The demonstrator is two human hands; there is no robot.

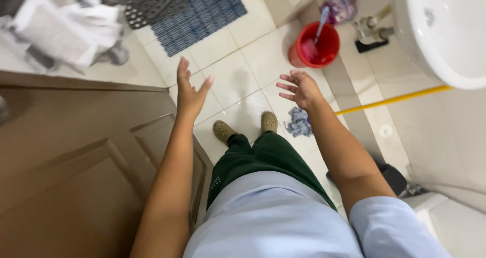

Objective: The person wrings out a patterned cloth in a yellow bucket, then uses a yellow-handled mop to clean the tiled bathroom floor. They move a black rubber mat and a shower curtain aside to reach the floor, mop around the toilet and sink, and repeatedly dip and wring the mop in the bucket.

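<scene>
Beyond 2 empty, spread hands [243, 90], red bucket [315, 46] holds a brush [321, 26].

A blue woven rectangular floor mat [200, 17] lies on the white floor tiles [230, 78], well beyond the fingers of the left hand [190, 97]. A white ceramic basin [445, 35] hangs far right of the fingers of the right hand [302, 90]. Crumpled white cloths [66, 22] are piled far left.

right forearm hides part of the mop head [297, 122].
</scene>
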